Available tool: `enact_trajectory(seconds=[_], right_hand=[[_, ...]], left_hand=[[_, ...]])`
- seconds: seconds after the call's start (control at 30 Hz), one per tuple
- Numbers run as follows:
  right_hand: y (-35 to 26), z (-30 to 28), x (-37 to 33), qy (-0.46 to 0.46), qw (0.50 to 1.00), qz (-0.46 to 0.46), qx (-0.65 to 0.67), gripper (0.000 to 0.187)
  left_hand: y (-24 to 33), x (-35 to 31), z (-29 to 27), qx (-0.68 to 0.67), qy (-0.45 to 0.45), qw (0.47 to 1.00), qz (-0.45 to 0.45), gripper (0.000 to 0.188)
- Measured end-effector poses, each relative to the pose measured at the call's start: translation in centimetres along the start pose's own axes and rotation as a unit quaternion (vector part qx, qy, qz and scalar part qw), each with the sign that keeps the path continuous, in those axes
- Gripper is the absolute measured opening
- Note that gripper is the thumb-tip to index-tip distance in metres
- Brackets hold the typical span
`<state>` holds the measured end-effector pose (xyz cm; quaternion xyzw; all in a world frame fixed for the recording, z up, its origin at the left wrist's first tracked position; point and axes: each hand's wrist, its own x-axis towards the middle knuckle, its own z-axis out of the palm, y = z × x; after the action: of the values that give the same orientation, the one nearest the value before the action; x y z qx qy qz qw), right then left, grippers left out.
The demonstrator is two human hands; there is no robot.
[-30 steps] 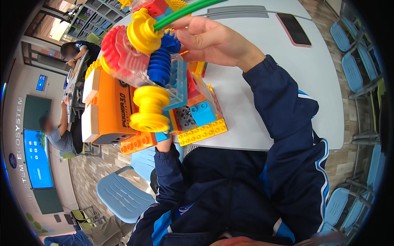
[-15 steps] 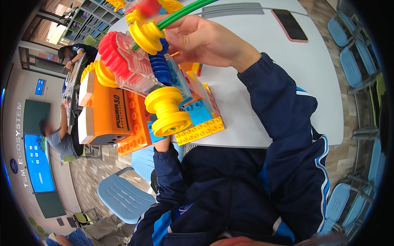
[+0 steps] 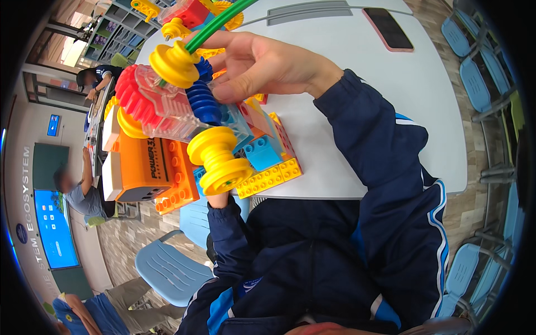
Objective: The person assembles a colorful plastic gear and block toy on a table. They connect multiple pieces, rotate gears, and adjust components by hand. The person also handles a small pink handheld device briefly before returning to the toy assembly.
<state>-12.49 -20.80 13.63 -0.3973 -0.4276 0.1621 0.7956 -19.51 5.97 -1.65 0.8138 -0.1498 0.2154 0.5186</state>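
A toy brick machine stands in front of me, with an orange motor block on its left and a yellow studded base. Its clear housing carries a red gear, a blue worm gear and a yellow spool. Up from a yellow pulley slants a long green rod. My right hand is closed, its thumb against the worm gear and its other fingers curled behind, near the rod. Only the wrist end of my left hand shows under the machine; its fingers are hidden.
More yellow and red toy parts lie beyond the machine. A phone rests on the white table at the far right. Blue chairs stand around. Other people are at the left, one near the lower edge.
The machine has shifted a little left in the picture. My right hand has moved left and slightly down, its thumb now on the worm gear. The person at lower left shows more.
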Motion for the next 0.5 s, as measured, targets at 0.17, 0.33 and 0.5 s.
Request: enact_trajectory(seconds=[0.17,0.33,0.5], right_hand=[[0.6,-0.7,0.3,-0.005,1.000,-0.010,0.026,0.061],[0.9,-0.5,0.0,-0.014,0.997,0.010,0.071,0.070],[1.2,-0.7,0.2,-0.018,0.995,-0.006,0.102,0.074]], left_hand=[[0.6,0.0,0.0,0.035,0.018,0.999,-0.029,0.032],[1.1,0.4,0.0,0.045,0.020,0.998,-0.041,0.032],[-0.2,0.4,0.2,0.011,0.045,0.998,-0.033,0.031]])
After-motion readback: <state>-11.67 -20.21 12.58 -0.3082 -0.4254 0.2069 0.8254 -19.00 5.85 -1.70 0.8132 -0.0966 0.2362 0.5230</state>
